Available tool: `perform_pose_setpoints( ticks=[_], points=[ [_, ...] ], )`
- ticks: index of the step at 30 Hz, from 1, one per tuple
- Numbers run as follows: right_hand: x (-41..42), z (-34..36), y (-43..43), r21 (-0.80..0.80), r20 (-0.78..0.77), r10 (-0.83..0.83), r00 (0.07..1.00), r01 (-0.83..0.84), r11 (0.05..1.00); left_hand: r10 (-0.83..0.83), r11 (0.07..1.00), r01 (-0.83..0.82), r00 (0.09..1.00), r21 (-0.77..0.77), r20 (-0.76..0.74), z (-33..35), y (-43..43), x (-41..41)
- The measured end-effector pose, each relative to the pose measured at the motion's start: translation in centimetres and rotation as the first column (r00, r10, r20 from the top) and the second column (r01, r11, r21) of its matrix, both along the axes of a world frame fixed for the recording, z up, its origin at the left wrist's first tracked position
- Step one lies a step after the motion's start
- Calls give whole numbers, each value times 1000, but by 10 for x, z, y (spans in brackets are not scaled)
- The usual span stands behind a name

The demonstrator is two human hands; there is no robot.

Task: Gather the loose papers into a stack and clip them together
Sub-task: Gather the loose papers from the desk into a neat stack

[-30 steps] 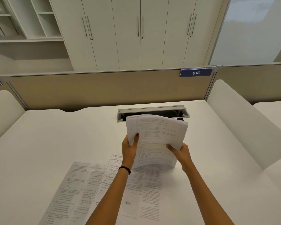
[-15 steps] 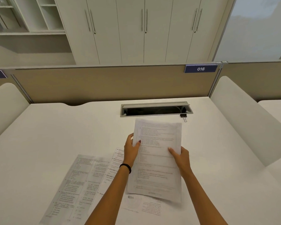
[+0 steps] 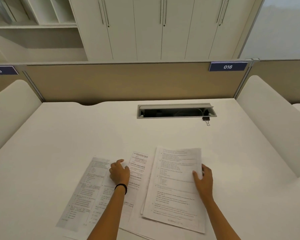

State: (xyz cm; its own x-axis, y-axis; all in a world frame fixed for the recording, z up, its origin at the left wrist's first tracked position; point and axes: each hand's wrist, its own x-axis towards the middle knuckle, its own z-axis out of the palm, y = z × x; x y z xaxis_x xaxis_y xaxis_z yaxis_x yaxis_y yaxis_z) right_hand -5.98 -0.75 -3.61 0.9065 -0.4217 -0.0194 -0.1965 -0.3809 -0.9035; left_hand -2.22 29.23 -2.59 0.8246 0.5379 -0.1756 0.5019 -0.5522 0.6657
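Observation:
A stack of printed papers [image 3: 175, 186] lies flat on the white desk [image 3: 76, 135], slightly fanned at its left edge. My right hand [image 3: 203, 181] grips the stack's right edge, thumb on top. Left of it lie loose printed sheets: a middle sheet [image 3: 139, 168] and a greyer sheet [image 3: 87, 193] further left, overlapping. My left hand [image 3: 119, 174] rests fingers-down on these loose sheets, a black band on its wrist. A black binder clip [image 3: 206, 119] lies far back on the desk, by the cable slot, well away from both hands.
An open grey cable slot [image 3: 176, 111] is set into the desk at the back. Rounded white side dividers stand at the left [image 3: 9, 108] and right [image 3: 274, 122]. A beige partition [image 3: 128, 82] with tag 016 closes the back; cabinets stand beyond.
The stack went from upright in both hands to lying flat on the desk. My left hand let go of it and moved left onto the loose sheets. The binder clip has come into view.

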Motion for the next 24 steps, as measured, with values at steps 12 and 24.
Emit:
perform_pose_setpoints(
  ticks=[12,24],
  points=[
    [-6,-22,68,-202,-18,82,996,-84,976,-134,988,137,990,-67,45,-3,-10,-4],
    [-5,-28,137,-139,23,98,995,-93,986,-225,897,263,964,-355,144,-2,9,-6]
  ],
)
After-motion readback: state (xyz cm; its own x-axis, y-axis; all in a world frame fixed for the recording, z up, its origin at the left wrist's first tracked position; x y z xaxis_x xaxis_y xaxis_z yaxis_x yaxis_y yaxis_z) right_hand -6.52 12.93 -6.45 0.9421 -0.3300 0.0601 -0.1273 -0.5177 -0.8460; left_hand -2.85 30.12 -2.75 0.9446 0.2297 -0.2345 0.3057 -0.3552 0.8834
